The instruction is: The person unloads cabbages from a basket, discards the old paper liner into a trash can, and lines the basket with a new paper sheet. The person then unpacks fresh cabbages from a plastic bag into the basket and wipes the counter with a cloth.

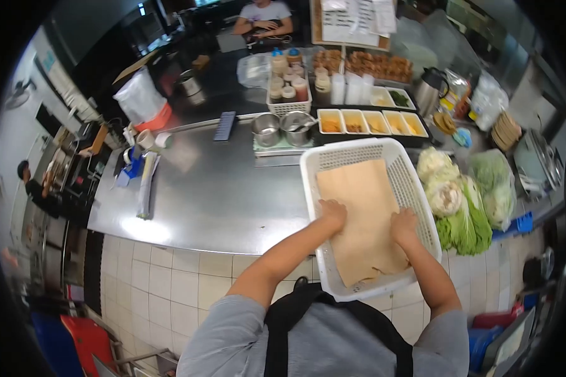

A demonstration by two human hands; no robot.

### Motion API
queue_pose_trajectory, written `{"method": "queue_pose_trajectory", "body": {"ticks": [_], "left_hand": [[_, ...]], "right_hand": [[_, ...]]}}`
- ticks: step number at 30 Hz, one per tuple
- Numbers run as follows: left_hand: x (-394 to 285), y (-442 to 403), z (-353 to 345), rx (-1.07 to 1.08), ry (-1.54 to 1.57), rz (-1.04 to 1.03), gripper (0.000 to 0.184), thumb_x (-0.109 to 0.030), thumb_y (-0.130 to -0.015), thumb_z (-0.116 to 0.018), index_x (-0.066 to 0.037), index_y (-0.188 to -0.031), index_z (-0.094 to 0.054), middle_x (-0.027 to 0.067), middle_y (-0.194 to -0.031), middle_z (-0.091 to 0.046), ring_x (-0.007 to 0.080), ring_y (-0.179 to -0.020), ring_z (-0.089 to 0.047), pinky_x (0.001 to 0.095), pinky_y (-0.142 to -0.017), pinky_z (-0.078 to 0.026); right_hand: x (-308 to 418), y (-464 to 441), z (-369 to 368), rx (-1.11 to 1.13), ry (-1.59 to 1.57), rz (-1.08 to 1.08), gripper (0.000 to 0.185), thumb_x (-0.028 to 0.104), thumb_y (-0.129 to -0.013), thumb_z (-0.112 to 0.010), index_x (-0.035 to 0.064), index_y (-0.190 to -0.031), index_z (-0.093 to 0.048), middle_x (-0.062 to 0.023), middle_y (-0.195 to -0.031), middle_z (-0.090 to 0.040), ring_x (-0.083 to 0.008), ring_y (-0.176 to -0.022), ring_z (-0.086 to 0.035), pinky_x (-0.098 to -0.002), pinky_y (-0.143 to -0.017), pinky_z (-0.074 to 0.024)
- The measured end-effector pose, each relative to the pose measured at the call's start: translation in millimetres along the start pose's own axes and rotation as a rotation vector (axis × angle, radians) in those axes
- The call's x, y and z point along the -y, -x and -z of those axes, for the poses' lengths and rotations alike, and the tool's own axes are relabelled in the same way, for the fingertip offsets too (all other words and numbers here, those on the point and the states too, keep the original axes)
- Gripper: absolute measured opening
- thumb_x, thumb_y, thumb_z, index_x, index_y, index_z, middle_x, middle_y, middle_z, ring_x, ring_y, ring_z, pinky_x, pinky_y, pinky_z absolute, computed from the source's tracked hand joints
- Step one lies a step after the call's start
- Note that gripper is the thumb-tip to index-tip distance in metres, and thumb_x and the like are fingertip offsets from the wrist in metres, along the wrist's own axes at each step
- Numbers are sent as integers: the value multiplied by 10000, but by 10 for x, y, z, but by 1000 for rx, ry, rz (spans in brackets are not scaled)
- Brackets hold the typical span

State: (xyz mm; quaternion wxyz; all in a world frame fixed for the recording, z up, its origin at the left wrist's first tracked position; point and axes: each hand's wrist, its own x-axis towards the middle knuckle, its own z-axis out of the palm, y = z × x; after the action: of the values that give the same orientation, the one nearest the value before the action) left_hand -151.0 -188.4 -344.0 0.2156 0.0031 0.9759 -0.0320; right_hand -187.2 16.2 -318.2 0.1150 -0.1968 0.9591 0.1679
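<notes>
A white perforated plastic basket sits at the front edge of the steel counter, its near end extending past the edge toward my body. Inside lies a light brown paper sheet, torn and curled at its near end. My left hand is on the paper's left edge, fingers curled in against it. On the opposite edge, my right hand is closed in the same way, next to the basket's right wall. What lies under the paper is hidden.
Right of the basket are leafy lettuce and a bagged green vegetable. Behind it stand a tray of yellow fillings, two metal pots and a bottle crate. A wrap roll lies left. A person sits beyond.
</notes>
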Motion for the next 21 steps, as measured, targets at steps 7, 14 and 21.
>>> {"method": "queue_pose_trajectory", "body": {"ticks": [7,14,21], "left_hand": [[26,-151,-238,-120,80,-8,1009,-320,-579,-816,-84,-1392,-268,207,-1411,-299,333,-1300,-315,589,-1019,-199],[82,158,113,178,28,-36,1123,-395,-592,-801,-91,-1436,-127,237,-1457,-163,360,-1343,-210,579,-1043,-130],[115,-41,-54,209,-97,-11,1260,-459,-478,-844,-83,-1436,-116,221,-1463,-165,361,-1338,-223,532,-1064,-132]], "right_hand": [[450,-656,29,-521,-393,406,538,401,-848,-521,161,-1318,-416,-147,-1394,-326,-319,-1319,-254,-587,-992,-260],[497,-780,-310,-428,-482,238,550,404,-882,-458,177,-1370,-346,-150,-1443,-254,-319,-1350,-191,-606,-1031,-125],[376,-1034,-409,-530,-512,292,558,384,-870,-481,144,-1359,-365,-130,-1441,-273,-311,-1348,-198,-532,-1066,-111]]}}
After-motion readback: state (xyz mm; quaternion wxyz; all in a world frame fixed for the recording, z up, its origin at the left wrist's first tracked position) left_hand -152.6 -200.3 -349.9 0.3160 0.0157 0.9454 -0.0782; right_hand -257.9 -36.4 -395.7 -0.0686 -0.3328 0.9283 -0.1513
